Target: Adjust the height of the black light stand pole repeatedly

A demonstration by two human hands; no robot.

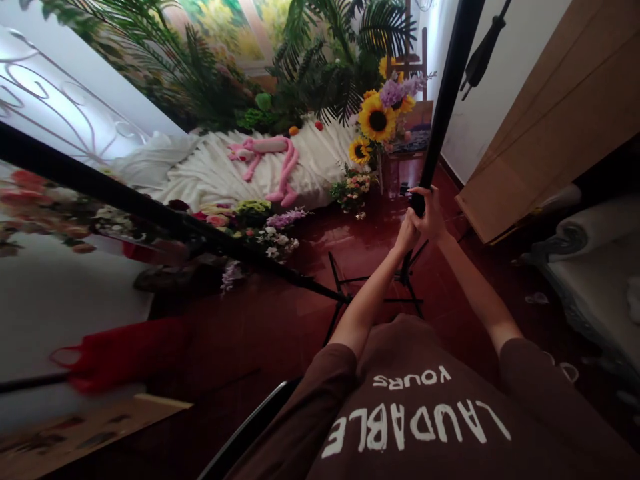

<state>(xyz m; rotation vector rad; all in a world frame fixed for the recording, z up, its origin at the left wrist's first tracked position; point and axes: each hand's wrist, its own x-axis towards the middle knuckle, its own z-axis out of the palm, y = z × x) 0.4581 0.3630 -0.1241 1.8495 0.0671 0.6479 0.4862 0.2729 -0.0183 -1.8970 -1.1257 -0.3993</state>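
Note:
Both of my hands are on a black light stand [440, 127], whose pole rises toward the upper right and whose legs spread on the floor below. My left hand [410, 227] is closed around the pole just under its joint. Slightly higher, my right hand [429, 207] is closed at the joint, with its fingers curled over the black clamp. My hands touch or nearly touch each other, and part of the clamp is hidden behind the fingers. A black power plug [483, 57] hangs on a cord to the right of the pole.
A second black stand [240, 250] slants across the left. Ahead, a pink plush toy [273, 150] lies on white cloth [200, 173], with sunflowers [376, 117] and palm leaves around it. A brown board [525, 127] leans at right. A red bag [115, 353] lies at left.

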